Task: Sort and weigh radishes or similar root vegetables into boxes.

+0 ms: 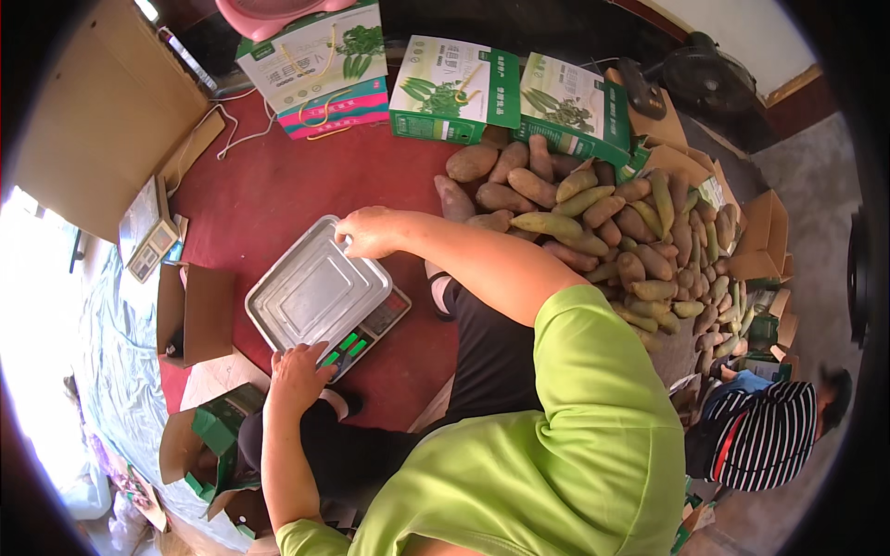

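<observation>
A shallow silver metal tray (320, 283) lies at an angle over a digital weighing scale (387, 315), with nothing in it. My right hand (369, 232) is closed on the tray's far right corner, its fingers curled at the rim. At the tray's near edge, my left hand (295, 375) grips the rim, fingers on top and thumb spread toward the scale's panel. Green-lit displays (348, 347) show on that panel, just right of the left fingertips. The scale sits on the red floor covering (222, 195) between my feet, partly hidden by the tray.
A heap of large brown and green tubers (593, 222) spreads to my right. Green-white gift boxes (445, 88) stand behind. Open cartons (206, 315) and a second scale (148, 232) are on the left. A person in a striped shirt (765, 435) is at the far right.
</observation>
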Demonstrator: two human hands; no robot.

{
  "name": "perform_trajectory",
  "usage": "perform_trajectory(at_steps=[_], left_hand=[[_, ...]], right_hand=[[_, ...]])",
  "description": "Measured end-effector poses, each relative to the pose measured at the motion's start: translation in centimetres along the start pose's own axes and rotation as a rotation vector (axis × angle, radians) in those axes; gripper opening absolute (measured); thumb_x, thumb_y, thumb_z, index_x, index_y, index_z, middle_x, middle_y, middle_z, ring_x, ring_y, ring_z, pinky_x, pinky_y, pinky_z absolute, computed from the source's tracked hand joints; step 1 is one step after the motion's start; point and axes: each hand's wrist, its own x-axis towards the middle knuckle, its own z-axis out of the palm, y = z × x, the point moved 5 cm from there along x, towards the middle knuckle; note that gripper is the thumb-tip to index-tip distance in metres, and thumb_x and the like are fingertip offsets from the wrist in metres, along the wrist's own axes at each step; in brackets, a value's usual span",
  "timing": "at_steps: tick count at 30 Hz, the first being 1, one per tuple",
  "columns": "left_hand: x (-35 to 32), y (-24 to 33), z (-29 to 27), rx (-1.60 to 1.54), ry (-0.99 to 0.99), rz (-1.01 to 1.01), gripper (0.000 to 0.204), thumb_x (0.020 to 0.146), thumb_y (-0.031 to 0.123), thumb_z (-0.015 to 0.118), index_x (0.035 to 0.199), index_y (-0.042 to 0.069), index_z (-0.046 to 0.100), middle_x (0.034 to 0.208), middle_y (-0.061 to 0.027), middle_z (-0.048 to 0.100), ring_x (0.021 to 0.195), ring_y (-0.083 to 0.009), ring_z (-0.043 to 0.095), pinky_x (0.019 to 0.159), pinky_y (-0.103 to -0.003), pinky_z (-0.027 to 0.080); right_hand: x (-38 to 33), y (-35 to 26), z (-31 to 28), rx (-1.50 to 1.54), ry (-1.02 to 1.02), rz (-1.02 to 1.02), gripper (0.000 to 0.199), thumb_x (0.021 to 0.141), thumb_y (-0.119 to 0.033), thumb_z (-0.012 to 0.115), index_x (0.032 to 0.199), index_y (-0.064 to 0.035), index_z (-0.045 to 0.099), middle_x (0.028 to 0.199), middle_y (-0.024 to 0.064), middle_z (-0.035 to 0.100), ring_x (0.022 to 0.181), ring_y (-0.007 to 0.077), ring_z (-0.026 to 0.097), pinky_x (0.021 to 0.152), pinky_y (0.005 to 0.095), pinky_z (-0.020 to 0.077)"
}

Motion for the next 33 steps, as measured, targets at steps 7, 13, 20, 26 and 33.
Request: perform_trajectory(at_steps=[7,13,20,26,33], left_hand=[[2.0,0.5,0.6,-0.086,0.092,0.062,0.042,0.075,0.017,0.067,0.115,0.007,0.058,0.098,-0.0154,0.062,0.093,-0.0331,0.060,0.080,-0.041,0.046],[3.2,0.1,2.0,-0.145,-0.031,-0.016,0.045,0.075,0.020,0.068,0.116,0.006,0.057,0.099,-0.0181,0.062,0.095,-0.0347,0.059,0.082,-0.042,0.046],[4.6,0.5,2.8,-0.147,-0.087,-0.043,0.048,0.075,0.019,0.068,0.119,0.007,0.056,0.101,-0.0180,0.062,0.095,-0.0331,0.059,0.082,-0.041,0.047],[4.9,0.5,2.8,-0.161,-0.102,-0.062,0.047,0.075,0.019,0.067,0.120,0.009,0.056,0.100,-0.0172,0.062,0.093,-0.0315,0.060,0.081,-0.040,0.047],[4.6,-0.2,2.7,-0.158,-0.084,-0.083,0.045,0.075,0.019,0.067,0.118,0.009,0.057,0.099,-0.0161,0.063,0.094,-0.0301,0.060,0.080,-0.040,0.047]], right_hand=[[-1.7,1.1,-0.9,0.027,0.010,-0.043,0.037,0.076,-0.022,0.059,0.109,-0.0048,0.060,0.108,0.0170,0.062,0.102,0.0310,0.058,0.088,0.0407,0.0450],[-2.4,-1.0,-2.1,-0.015,0.055,-0.067,0.036,0.078,-0.024,0.061,0.109,-0.0059,0.061,0.107,0.0162,0.062,0.102,0.0302,0.058,0.087,0.0405,0.0455],[-2.2,-4.6,-2.0,-0.052,0.043,-0.158,0.034,0.079,-0.024,0.062,0.108,-0.0070,0.061,0.101,0.0145,0.064,0.098,0.0297,0.061,0.084,0.0413,0.0472],[-3.1,-5.0,-3.6,0.018,0.073,-0.145,0.035,0.079,-0.025,0.062,0.109,-0.0076,0.060,0.103,0.0138,0.064,0.100,0.0292,0.060,0.085,0.0413,0.0466],[-3.6,-3.6,-5.1,0.083,0.177,-0.203,0.036,0.079,-0.025,0.063,0.110,-0.0073,0.060,0.106,0.0140,0.063,0.101,0.0297,0.059,0.087,0.0406,0.0455]])
